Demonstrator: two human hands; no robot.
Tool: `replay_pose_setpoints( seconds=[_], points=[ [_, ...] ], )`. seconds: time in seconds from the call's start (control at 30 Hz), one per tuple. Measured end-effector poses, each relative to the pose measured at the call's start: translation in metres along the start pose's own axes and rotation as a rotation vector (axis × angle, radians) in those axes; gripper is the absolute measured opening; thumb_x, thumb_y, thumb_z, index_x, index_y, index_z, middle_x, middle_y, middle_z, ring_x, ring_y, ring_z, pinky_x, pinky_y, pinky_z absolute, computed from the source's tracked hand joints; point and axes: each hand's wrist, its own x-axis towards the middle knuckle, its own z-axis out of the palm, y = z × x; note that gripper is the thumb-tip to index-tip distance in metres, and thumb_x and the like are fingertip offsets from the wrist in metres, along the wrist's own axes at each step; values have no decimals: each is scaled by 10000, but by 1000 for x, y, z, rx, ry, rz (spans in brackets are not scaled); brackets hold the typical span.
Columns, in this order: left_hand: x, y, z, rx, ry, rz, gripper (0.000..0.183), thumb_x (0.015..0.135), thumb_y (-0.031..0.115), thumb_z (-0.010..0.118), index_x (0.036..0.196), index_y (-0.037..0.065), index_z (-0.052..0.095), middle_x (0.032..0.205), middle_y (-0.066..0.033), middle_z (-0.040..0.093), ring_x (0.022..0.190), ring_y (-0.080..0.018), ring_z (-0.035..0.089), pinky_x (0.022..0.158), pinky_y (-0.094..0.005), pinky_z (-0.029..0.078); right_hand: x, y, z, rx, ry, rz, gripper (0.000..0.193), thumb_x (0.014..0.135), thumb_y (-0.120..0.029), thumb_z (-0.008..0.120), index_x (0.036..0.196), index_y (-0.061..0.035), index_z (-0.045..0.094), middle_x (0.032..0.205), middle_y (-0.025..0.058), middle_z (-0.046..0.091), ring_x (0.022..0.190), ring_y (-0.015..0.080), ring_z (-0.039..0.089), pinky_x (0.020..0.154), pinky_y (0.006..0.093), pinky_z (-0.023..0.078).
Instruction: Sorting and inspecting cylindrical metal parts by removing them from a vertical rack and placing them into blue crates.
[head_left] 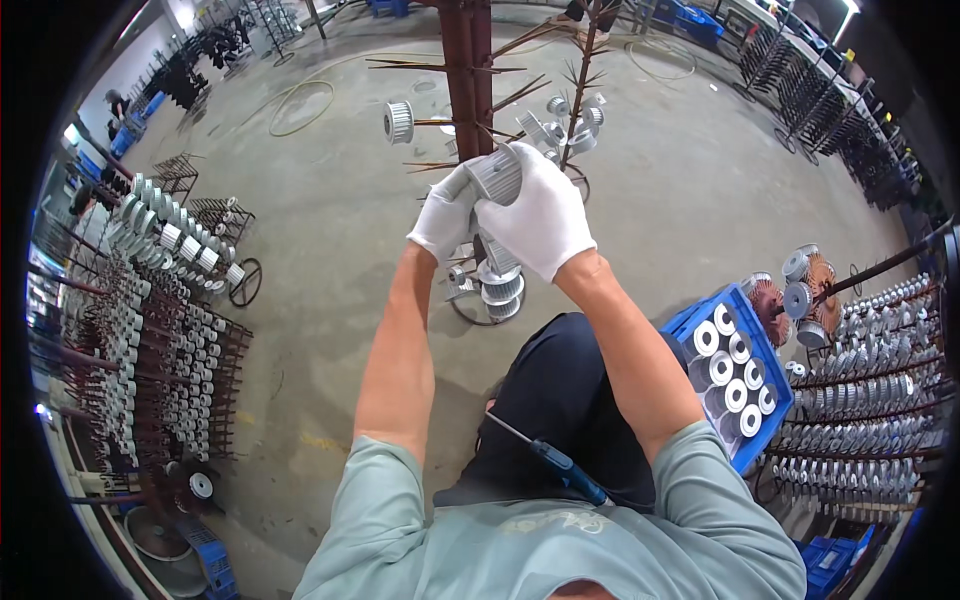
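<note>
Both my hands wear white gloves and are raised in front of the rust-brown post [468,80] of a rack with spikes. My left hand [446,212] is closed on the left side of a silver toothed pulley [497,176]. From the other side, my right hand [540,215] wraps round the same pulley, its fingers over the top. Behind the gloves, the pulley's hold on any spike is hidden. Another toothed pulley [398,122] sits on a spike to the left. Lower on the post hang more silver pulleys [501,290]. A blue-handled screwdriver [560,465] lies across my lap.
At my right stands a blue crate [742,300] holding several silver pulleys [736,395]. Racks loaded with metal parts stand at the left [185,240] and right [860,400]. A second spiked post [577,90] carries pulleys just beyond. A yellowish hose [300,108] loops on the floor.
</note>
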Motion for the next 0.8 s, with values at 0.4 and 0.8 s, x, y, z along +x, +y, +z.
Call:
replay_pose_setpoints(
  seconds=[0.4, 0.8],
  points=[
    [20, -53, -10, 245, 35, 360, 394, 911, -49, 474, 1242, 110, 617, 1069, -33, 673, 892, -114, 595, 802, -251, 511, -12, 6, 8, 64, 205, -121, 496, 643, -118, 686, 1113, 25, 615, 944, 172, 682, 804, 306, 649, 742, 350, 528],
    [22, -33, 12, -53, -167, 172, 370, 882, -40, 516, 1217, 68, 629, 1066, -24, 681, 927, -129, 603, 862, -266, 491, -7, 11, 9, -16, 226, -73, 509, 627, -117, 718, 1109, 13, 618, 928, 164, 680, 794, 307, 649, 732, 358, 525]
  ],
)
